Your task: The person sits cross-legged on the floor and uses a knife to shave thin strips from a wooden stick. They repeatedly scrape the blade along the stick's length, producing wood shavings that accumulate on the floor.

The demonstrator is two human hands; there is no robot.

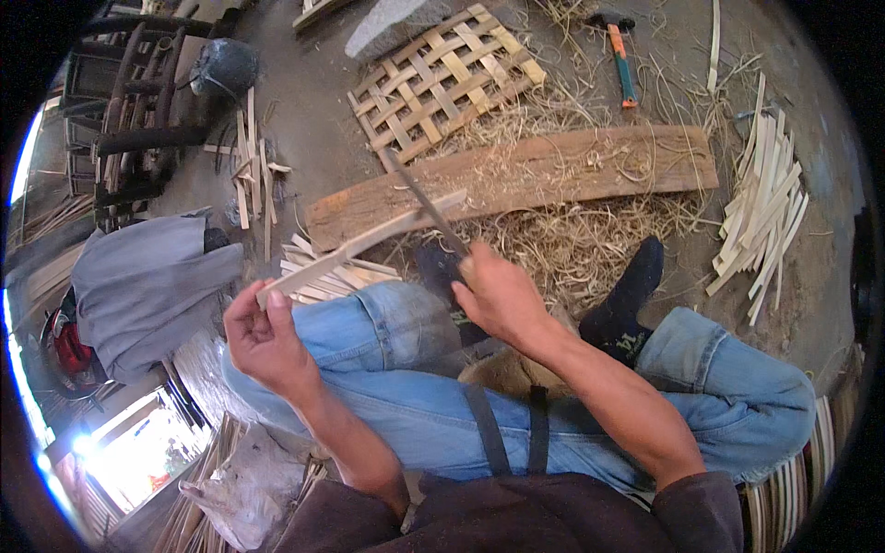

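Note:
My left hand (265, 336) pinches the near end of a pale, flat bamboo-like strip (355, 244) between thumb and fingers. The strip slants up and to the right, over my bent left leg. In my right hand (502, 293) is a knife (427, 205), its handle mostly covered by my fingers. The long, narrow blade points away to the upper left and crosses the strip near its far end. Whether the blade touches the strip, I cannot tell. Behind both lies a long wooden plank (590, 166), with curled shavings (544, 241) on and around it.
An open-woven strip panel (452, 78) lies beyond the plank, beside a pale stone-like block (392, 23). A hammer (621, 64) rests at the far right, above a pile of cut strips (761, 198). More strips (318, 272) lie by my left knee. Grey cloth (152, 286) hangs at left.

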